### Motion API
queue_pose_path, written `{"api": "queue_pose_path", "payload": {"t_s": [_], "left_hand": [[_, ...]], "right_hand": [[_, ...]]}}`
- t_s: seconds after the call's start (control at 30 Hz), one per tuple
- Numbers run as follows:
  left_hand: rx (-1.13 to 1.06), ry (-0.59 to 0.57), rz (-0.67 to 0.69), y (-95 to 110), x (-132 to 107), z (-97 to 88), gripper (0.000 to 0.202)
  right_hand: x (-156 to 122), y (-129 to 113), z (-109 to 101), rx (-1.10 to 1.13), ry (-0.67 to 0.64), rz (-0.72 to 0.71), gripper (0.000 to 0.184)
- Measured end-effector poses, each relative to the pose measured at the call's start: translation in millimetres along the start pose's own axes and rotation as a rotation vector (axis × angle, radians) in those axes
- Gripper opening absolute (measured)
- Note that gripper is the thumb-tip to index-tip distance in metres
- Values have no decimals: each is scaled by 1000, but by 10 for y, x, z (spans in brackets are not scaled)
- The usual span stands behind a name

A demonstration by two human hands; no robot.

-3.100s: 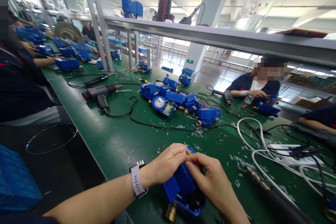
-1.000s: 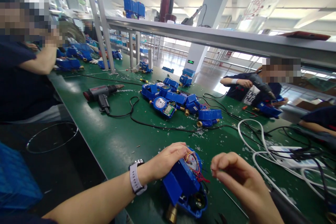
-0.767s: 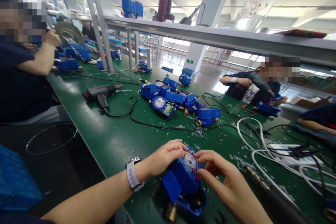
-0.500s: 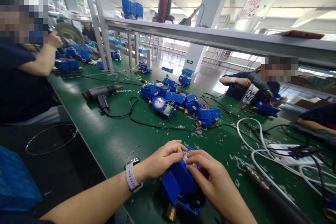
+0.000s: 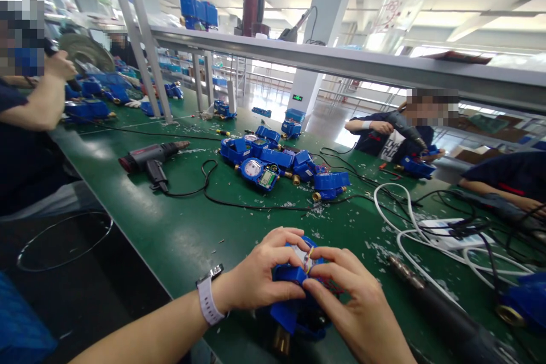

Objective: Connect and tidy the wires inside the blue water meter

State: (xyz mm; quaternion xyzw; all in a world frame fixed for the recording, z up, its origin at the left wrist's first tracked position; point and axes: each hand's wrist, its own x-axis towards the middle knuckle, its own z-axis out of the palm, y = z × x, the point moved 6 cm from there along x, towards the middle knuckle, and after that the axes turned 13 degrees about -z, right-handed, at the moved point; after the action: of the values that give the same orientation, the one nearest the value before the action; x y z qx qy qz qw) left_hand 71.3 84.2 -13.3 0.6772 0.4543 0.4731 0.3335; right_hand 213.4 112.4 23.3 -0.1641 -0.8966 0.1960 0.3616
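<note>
Both my hands close around a blue water meter (image 5: 285, 316) at the near edge of the green workbench (image 5: 183, 227). A brass pipe fitting (image 5: 281, 340) sticks out beneath it. My left hand (image 5: 260, 273) wraps the meter's blue casing from the left. My right hand (image 5: 354, 301) is pressed in from the right, its fingertips at thin coloured wires (image 5: 309, 261) over the dial. Fingers hide most of the dial and the wire ends.
Several blue meters (image 5: 256, 151) and a heat gun (image 5: 151, 156) lie among black cables and plastic scraps. White cables and a power strip (image 5: 443, 233) lie right, near a dark tool (image 5: 439, 307). Co-workers sit along both sides.
My hands have closed further over the meter, covering more of its dial. The whole view has shifted slightly left and down as my head turned.
</note>
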Motion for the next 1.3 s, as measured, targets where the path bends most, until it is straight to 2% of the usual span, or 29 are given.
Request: {"api": "queue_pose_path", "payload": {"t_s": [0.23, 0.43, 0.5, 0.77, 0.9, 1.0, 1.13, 1.3], "left_hand": [[28, -104, 140, 106, 44, 44, 21], [50, -168, 231, 91, 137, 85, 21], [17, -182, 238, 41, 160, 98, 21], [-214, -229, 217, -187, 139, 61, 25], [-278, -226, 184, -286, 63, 24, 24], [-299, -222, 167, -338, 17, 10, 23], [-293, -218, 181, -368, 7, 6, 22], [-317, -221, 67, -451, 31, 26, 19]], "right_hand": [[-188, -74, -38, 1, 97, 155, 15], [-269, -254, 23, -253, 157, 54, 12], [-278, -256, 82, -299, 171, 66, 12], [-343, -227, 197, -145, 391, 323, 21], [-361, -313, 267, -108, 410, 339, 26], [-373, -375, 319, -164, 405, 325, 7], [-404, -474, 387, -308, 397, 278, 15], [-532, -524, 533, -512, 443, 321, 22]]}}
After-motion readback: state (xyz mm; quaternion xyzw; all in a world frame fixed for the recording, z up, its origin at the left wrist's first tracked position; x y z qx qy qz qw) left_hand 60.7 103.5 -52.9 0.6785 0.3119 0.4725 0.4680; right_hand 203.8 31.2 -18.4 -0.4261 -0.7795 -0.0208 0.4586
